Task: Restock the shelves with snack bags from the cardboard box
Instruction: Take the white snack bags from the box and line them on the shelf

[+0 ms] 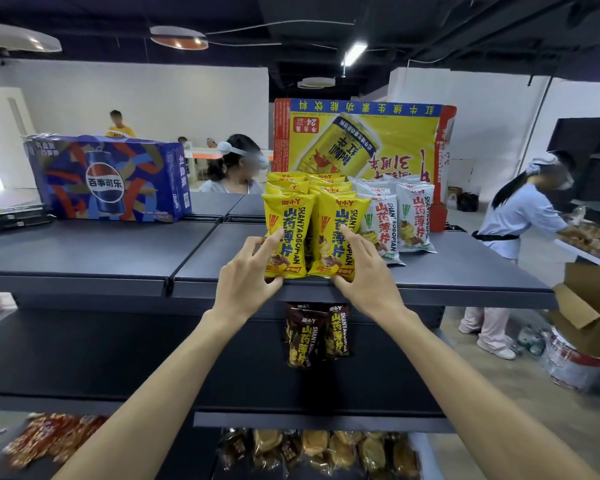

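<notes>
Two rows of yellow snack bags stand upright on the top shelf (pixel 465 271). My left hand (pixel 246 275) grips the front left yellow bag (pixel 291 216), with the thumb under its bottom edge and the index finger on its face. My right hand (pixel 364 271) holds the front right yellow bag (pixel 333 216) the same way, thumb at the bottom corner and fingers along its face and right side. Both bags stand at the shelf's front edge. White snack bags (pixel 413 216) stand in rows just to the right. An open cardboard box (pixel 589 303) is at the far right, below shelf height.
A blue cola carton (pixel 108 178) sits on the top shelf at the left, and a yellow drink carton (pixel 361 140) stands behind the bags. Dark snack bags (pixel 316 334) are on the shelf below. Packaged snacks (pixel 312 448) fill the lowest shelf. Other people work behind and at the right.
</notes>
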### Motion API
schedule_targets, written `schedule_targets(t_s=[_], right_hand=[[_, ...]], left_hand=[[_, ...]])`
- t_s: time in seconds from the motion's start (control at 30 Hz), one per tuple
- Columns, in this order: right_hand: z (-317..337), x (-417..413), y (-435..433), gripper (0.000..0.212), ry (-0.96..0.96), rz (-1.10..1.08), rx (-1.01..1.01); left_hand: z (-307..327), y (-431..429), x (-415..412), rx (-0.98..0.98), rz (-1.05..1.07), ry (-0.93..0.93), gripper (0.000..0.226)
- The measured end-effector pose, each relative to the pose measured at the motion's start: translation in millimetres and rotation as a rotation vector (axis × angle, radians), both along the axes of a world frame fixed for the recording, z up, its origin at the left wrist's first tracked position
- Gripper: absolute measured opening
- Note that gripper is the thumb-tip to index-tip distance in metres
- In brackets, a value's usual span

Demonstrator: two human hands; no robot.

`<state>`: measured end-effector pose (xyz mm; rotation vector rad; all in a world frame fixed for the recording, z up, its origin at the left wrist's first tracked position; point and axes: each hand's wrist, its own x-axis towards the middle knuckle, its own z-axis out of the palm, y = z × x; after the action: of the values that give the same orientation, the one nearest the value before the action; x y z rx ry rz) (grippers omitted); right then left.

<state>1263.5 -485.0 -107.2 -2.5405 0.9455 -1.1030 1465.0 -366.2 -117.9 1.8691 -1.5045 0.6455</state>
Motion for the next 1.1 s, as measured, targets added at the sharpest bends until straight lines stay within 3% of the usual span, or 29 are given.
schedule_targets(t_s=[0.23, 0.83, 1.0, 1.1], right_hand=[[5, -1, 3, 0.085, 0.037, -0.062, -0.049], [9, -5, 16, 0.088, 0.081, -0.134, -0.060], [10, -11, 22, 0.083, 0.100, -0.152, -0.075], [13, -22, 28, 0.068, 0.126, -0.203, -0.098]], left_hand=[[7, 7, -3, -0.013, 0.073, -0.087, 0.076], [7, 16, -9, -0.024, 0.067, -0.129, 0.078], [10, 17, -21, -0.119, 0.006, -0.212, 0.046], [18, 9, -37, -0.033, -0.008, -0.243, 0.026]])
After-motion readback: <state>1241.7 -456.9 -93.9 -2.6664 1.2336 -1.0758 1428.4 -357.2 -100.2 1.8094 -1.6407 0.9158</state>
